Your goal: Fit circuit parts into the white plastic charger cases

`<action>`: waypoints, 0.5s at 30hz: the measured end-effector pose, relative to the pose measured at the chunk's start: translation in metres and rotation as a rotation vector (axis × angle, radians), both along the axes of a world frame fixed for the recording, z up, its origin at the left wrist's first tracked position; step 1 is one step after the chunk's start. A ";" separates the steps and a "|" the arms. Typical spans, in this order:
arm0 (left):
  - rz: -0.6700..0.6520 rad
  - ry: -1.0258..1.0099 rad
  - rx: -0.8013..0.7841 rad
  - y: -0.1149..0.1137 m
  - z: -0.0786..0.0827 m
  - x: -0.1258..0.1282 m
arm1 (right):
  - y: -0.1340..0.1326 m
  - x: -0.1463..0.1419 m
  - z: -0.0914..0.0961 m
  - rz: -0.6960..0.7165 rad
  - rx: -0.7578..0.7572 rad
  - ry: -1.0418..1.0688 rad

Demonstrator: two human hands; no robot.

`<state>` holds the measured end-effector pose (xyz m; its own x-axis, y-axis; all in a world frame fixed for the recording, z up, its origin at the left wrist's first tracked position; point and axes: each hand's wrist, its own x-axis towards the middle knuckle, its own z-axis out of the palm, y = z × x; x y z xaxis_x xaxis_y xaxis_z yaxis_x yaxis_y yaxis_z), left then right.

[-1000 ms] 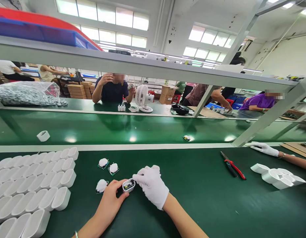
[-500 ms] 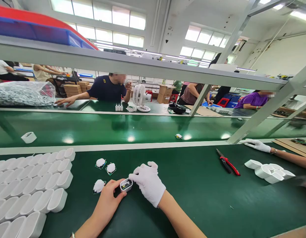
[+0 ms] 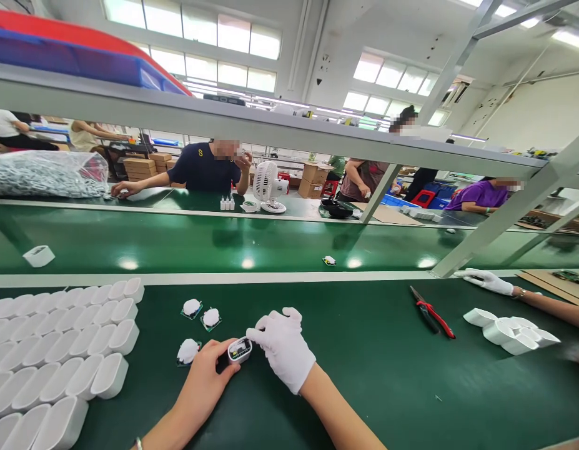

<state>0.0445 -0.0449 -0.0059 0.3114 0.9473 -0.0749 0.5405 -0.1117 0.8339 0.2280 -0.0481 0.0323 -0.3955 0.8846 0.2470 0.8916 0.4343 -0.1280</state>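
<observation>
My bare left hand [image 3: 210, 370] grips a small white plastic housing [image 3: 239, 350] by its side, just above the green table. Its open top faces me and shows a circuit board inside. My right hand [image 3: 283, 350], in a white glove, has its thumb and index finger at the housing's right rim; the other fingers are bent. Left of the housing lie three circuit boards with white pads, one of them a board [image 3: 211, 319] near the middle. Rows of empty white housings [image 3: 64, 369] cover the table's left side.
Red-handled pliers [image 3: 431, 312] and a group of white housings [image 3: 511, 330] lie to the right. A co-worker's gloved hand [image 3: 488, 281] rests near the table's far edge. Beyond runs a green conveyor belt [image 3: 270, 240] carrying a housing and a board. A shelf beam crosses above.
On the belt, the white housing and the board have shifted left. My hands keep nearly the same hold on the housing. Across the belt, a person's outstretched hand has drawn its fingers in.
</observation>
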 end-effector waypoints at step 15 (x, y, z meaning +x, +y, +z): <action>0.024 -0.056 0.086 -0.003 -0.003 0.000 | -0.003 -0.004 0.003 -0.031 0.006 -0.032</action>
